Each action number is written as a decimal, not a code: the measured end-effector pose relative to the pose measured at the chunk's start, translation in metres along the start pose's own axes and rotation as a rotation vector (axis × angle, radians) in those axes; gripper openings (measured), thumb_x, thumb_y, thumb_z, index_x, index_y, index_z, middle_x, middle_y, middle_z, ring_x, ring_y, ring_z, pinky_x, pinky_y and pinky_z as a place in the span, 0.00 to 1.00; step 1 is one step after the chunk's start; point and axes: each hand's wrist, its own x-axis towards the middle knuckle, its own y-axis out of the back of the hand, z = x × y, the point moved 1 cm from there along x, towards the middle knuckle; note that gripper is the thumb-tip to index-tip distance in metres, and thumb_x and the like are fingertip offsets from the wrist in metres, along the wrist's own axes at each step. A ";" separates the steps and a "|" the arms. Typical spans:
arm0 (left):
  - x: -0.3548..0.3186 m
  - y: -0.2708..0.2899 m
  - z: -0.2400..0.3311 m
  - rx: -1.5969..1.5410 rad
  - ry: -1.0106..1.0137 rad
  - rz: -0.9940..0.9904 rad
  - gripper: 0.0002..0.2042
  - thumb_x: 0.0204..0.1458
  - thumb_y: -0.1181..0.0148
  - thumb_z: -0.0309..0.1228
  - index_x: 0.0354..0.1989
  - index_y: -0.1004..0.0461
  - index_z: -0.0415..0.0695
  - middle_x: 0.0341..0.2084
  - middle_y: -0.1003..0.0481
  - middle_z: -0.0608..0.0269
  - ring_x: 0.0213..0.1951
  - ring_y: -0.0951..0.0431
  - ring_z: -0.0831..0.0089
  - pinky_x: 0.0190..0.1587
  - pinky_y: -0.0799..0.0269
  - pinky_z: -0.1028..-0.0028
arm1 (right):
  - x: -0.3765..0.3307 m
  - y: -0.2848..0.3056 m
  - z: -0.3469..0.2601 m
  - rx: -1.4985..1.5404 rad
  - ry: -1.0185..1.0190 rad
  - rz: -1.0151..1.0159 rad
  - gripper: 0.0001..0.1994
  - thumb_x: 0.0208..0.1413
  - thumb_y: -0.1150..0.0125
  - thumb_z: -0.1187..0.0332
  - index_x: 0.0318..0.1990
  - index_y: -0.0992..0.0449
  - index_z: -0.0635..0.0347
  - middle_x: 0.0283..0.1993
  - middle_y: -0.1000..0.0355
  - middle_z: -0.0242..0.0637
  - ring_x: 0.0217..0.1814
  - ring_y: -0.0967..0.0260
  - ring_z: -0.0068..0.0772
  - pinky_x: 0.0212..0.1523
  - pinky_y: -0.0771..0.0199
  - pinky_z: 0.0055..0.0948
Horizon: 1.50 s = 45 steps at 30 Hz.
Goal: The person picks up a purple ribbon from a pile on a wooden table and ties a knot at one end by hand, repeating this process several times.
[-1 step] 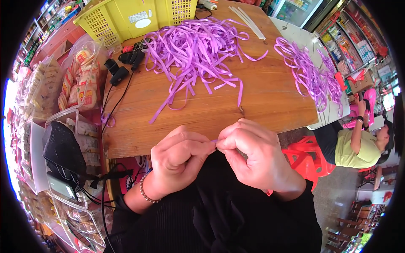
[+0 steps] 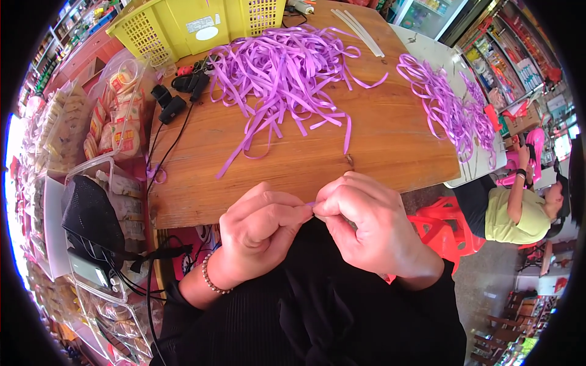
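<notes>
My left hand [image 2: 259, 229] and my right hand [image 2: 363, 222] meet just past the near edge of the table, fingertips almost touching. Between their pinched fingers shows a short bit of purple ribbon [image 2: 311, 204]; most of it is hidden by the fingers. Both hands are closed. Beyond them a big tangled heap of purple ribbons [image 2: 287, 70] covers the middle of the wooden table [image 2: 305, 165], with several loose ends trailing toward me.
Behind the heap stands a yellow plastic basket [image 2: 226, 24]. Black cables and adapters [image 2: 173, 108] lie at its left, beside bagged snacks [image 2: 122, 122]. Pale sticks [image 2: 360, 33] lie at the back right. More purple ribbons [image 2: 436, 100] rest on a white table. A red stool [image 2: 448, 229] and a seated person [image 2: 519, 207] are at right.
</notes>
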 end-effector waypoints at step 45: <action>-0.018 -0.014 -0.010 -0.593 0.244 0.206 0.04 0.49 0.37 0.18 0.32 0.25 0.38 0.27 0.24 0.61 0.29 0.29 0.75 0.33 0.34 0.77 | -0.017 -0.046 0.010 0.366 -0.023 0.306 0.02 0.56 0.44 0.82 0.36 0.29 0.69 0.31 0.29 0.39 0.28 0.36 0.22 0.29 0.36 0.19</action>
